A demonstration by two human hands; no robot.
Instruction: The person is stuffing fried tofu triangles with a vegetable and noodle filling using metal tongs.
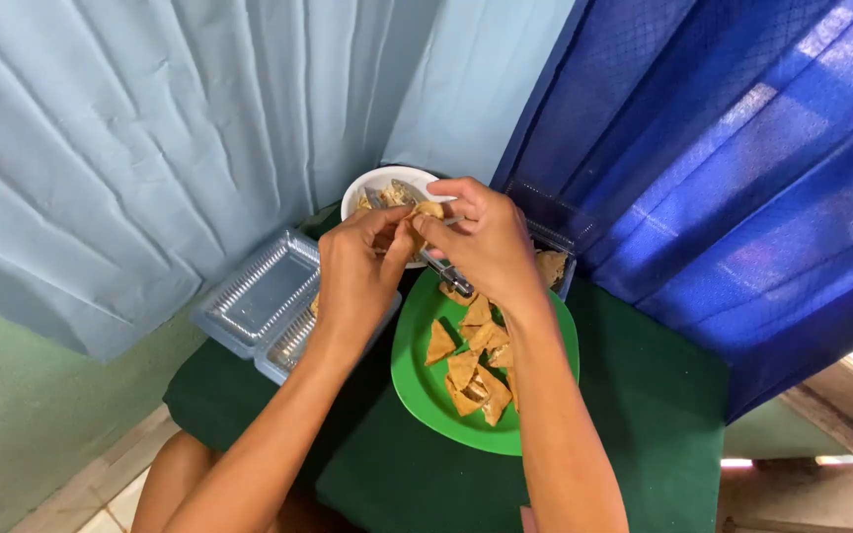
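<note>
Head view looks down on a small table draped in dark green cloth, with a pale blue curtain far left and a deep blue curtain far right.

Both hands meet over the far edge of the table. The left hand and the right hand pinch one small tan pastry piece between their fingertips, so each hand is closed on it, holding it just above one white bowl. The bowl holds more pale pieces; their number cannot be told. A metal utensil handle slants down under the right hand; whether the hand grips it cannot be told.

Near the hands sits one round green plate, carrying roughly eight or nine fried triangular pastries; some lie under the right forearm, so the count is not exact.

Left of the plate lies one clear plastic clamshell container, opened flat in two halves, partly under the left wrist. A second clear container stands right of the hands, with at least one brown piece inside.
</note>
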